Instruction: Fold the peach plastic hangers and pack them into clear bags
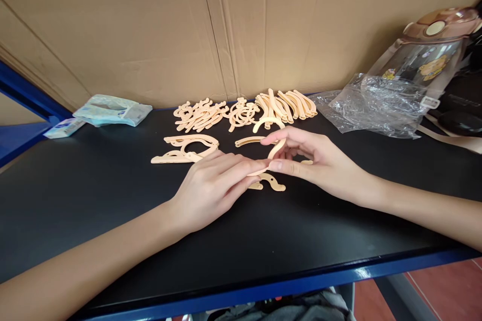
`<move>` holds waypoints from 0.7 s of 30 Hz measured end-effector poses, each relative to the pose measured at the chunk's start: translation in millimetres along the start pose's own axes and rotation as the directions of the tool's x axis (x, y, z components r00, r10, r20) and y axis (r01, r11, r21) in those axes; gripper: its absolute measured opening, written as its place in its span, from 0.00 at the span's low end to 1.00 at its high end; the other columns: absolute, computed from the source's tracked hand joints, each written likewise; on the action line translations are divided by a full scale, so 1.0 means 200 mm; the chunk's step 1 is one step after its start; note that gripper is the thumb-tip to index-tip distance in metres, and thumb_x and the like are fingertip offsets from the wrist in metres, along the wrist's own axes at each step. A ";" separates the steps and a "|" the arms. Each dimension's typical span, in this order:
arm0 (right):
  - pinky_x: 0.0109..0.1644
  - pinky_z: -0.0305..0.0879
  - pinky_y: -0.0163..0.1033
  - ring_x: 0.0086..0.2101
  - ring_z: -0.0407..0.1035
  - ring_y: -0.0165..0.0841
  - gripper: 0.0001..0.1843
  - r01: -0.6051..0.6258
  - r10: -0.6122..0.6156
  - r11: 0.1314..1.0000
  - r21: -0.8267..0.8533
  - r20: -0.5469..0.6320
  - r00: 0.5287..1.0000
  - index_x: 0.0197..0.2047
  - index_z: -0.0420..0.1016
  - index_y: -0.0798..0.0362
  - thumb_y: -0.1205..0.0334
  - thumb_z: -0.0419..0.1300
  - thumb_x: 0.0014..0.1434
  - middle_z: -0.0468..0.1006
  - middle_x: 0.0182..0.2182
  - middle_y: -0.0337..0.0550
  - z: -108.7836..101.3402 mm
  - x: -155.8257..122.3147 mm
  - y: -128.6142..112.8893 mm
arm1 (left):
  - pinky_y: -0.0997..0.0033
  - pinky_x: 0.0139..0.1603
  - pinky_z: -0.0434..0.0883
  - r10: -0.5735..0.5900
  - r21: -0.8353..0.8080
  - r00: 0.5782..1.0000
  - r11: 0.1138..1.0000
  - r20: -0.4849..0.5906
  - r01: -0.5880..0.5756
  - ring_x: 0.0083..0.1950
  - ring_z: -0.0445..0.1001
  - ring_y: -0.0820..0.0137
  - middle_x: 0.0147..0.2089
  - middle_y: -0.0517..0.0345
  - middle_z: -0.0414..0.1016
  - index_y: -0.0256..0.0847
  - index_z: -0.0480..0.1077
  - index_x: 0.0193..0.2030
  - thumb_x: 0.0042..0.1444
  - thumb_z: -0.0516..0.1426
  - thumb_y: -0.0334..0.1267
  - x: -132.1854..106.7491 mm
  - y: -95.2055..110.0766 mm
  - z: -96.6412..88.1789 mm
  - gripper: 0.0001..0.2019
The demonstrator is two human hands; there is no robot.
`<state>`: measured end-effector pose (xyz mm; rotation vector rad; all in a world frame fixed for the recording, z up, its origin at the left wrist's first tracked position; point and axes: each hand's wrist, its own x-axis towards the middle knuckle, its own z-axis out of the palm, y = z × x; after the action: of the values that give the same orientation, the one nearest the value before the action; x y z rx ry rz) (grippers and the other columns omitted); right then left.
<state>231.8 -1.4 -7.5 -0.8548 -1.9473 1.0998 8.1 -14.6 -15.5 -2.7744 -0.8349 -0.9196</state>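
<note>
My right hand [314, 158] pinches a curved beige hanger hook [277, 148] between thumb and fingers, its open curve pointing up and left. My left hand [216, 185] is closed at the hook's lower end, on a beige hanger piece [258, 172] largely covered by the fingers. Just below the hands, a loose hanger piece with a hole [274, 182] lies on the black table. Behind them rests a curved hanger arm [248, 141]. To the left sits a folded hanger [181, 153] with its hook between its arms.
At the back lie piles of small hanger pieces [201, 116], hooks [243, 112] and hanger arms [289, 105]. A tissue pack [113, 110] is at the left. Clear plastic wrapping [376, 105] and a strapped bottle [433, 55] stand right. Cardboard [150, 25] backs the table [320, 230].
</note>
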 end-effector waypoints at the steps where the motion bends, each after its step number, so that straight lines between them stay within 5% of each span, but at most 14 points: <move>1: 0.40 0.67 0.38 0.35 0.71 0.31 0.17 -0.001 0.001 1.000 0.003 -0.005 1.000 0.49 0.72 0.52 0.54 0.62 0.60 0.77 0.33 0.39 0.00 0.00 0.00 | 0.72 0.35 0.67 -0.001 -0.004 1.000 1.000 -0.006 0.001 0.32 0.74 0.72 0.34 0.58 0.78 0.39 0.72 0.50 0.63 0.56 0.31 0.00 0.00 0.00 0.09; 10: 0.40 0.67 0.37 0.36 0.70 0.31 0.13 0.036 -0.041 0.994 -0.101 -0.045 0.998 0.47 0.76 0.52 0.56 0.60 0.62 0.79 0.38 0.41 -0.01 0.00 -0.01 | 0.78 0.35 0.71 -0.132 -0.016 0.989 0.991 -0.073 0.131 0.35 0.78 0.75 0.42 0.58 0.80 0.40 0.70 0.53 0.62 0.57 0.33 -0.02 0.02 0.01 0.12; 21: 0.41 0.68 0.36 0.34 0.71 0.29 0.16 0.231 -0.240 0.928 -0.292 0.005 0.971 0.54 0.68 0.51 0.63 0.58 0.63 0.79 0.36 0.38 -0.03 0.00 0.02 | 0.77 0.31 0.66 -0.283 0.068 0.959 0.957 0.006 0.282 0.34 0.77 0.75 0.40 0.58 0.79 0.39 0.72 0.50 0.67 0.51 0.41 0.00 0.03 -0.09 0.13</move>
<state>238.0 3.1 -8.0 -0.7572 -2.1536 0.6658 2.5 -22.8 -0.7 -2.6516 -1.2664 -0.8911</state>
